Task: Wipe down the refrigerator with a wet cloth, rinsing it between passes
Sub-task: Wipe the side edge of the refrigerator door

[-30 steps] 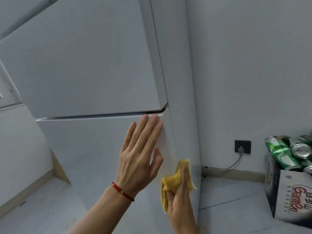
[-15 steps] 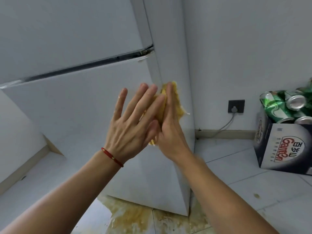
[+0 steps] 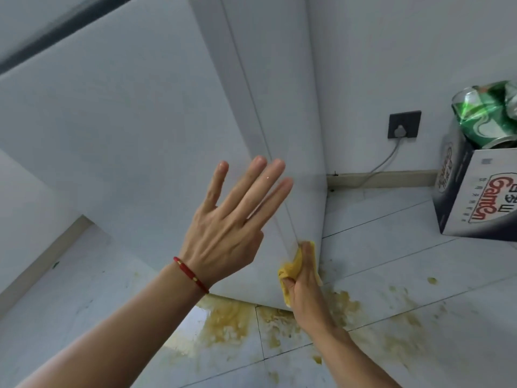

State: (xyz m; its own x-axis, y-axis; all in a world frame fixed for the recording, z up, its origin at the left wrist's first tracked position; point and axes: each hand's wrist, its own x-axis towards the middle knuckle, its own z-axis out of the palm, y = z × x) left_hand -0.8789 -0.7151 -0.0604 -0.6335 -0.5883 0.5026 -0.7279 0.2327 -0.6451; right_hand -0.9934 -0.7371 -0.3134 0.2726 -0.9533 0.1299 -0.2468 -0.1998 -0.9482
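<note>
The white refrigerator [image 3: 145, 130] fills the left and middle of the view, its lower door facing me and its side panel to the right. My left hand [image 3: 232, 228] lies flat with straight, spread fingers against the lower door near its right edge; a red cord bracelet circles the wrist. My right hand [image 3: 303, 278] grips a bunched yellow cloth [image 3: 291, 271] and presses it against the door's bottom right corner, close to the floor.
Yellow-brown spill stains [image 3: 232, 323] spread over the white floor tiles under and in front of the refrigerator. A cardboard box [image 3: 481, 191] with crushed green cans [image 3: 486, 116] stands at the right. A dark wall socket [image 3: 404, 124] with a grey cable sits behind.
My right hand slid the cloth down the door's right edge from mid-height to the bottom corner. The view tilted down, showing more floor. My left hand stayed flat on the door.
</note>
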